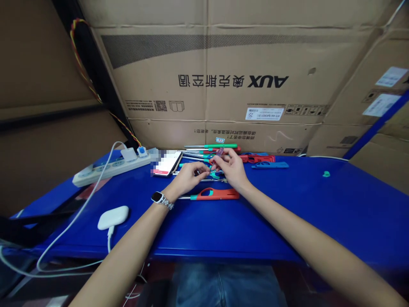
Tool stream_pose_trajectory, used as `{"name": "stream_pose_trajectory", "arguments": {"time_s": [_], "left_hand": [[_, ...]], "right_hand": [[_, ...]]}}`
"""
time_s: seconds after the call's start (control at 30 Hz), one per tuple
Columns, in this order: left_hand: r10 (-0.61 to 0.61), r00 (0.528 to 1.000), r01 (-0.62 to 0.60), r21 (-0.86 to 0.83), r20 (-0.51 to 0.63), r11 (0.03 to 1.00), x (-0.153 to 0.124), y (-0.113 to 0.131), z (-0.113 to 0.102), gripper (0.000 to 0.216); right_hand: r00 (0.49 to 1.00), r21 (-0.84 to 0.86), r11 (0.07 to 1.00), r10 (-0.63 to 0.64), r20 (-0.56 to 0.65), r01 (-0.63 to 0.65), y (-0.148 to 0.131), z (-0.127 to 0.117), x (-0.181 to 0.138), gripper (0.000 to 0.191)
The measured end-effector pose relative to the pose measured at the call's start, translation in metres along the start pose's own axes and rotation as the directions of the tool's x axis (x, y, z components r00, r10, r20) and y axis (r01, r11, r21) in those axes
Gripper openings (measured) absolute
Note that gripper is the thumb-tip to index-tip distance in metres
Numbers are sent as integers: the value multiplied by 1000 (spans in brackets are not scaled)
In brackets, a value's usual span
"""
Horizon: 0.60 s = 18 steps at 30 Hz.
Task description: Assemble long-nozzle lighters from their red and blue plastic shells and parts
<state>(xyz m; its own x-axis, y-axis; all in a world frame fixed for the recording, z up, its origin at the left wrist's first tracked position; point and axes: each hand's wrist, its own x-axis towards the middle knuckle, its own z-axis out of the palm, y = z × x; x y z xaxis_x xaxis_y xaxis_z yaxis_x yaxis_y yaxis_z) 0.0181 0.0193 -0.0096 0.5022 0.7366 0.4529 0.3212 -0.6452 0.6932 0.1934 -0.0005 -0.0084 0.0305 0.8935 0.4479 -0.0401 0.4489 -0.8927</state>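
My left hand [188,177], with a watch on its wrist, and my right hand [231,168] meet over the blue table [287,204]. Both are closed in a pinch on a small tool piece [213,164] held between them; its exact form is too small to make out. Just in front of my hands lies a red and teal gas lighter [212,195] with a metal rod. Behind my hands lies a row of similar lighters [217,150] in green, red and blue.
A phone [166,163] lies left of my hands, a white power strip [111,166] further left, and a white charger pod [113,216] with its cable near the front edge. A small teal piece [326,174] sits far right. Large cardboard boxes [223,76] stand behind the table.
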Motion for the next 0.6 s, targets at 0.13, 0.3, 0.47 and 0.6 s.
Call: {"name": "stream_pose_trajectory", "arguments": {"time_s": [0.13,0.3,0.47,0.6], "left_hand": [[-32,997,32,-9,-66,999,1,-5,3,17],[-25,995,29,45,-96,999,0,-9,0,15],[-21,999,25,79,-48,997,1,-9,-1,15],[-6,998,13,115,-66,993,1,-8,0,15]], "right_hand": [[1000,-65,998,-25,4,25,6,-6,-1,35],[1000,-87,996,-22,4,22,16,-8,-6,30],[1000,-65,998,13,8,-12,22,-8,-6,34],[999,-37,999,17,-31,-19,17,-11,-9,38]]}}
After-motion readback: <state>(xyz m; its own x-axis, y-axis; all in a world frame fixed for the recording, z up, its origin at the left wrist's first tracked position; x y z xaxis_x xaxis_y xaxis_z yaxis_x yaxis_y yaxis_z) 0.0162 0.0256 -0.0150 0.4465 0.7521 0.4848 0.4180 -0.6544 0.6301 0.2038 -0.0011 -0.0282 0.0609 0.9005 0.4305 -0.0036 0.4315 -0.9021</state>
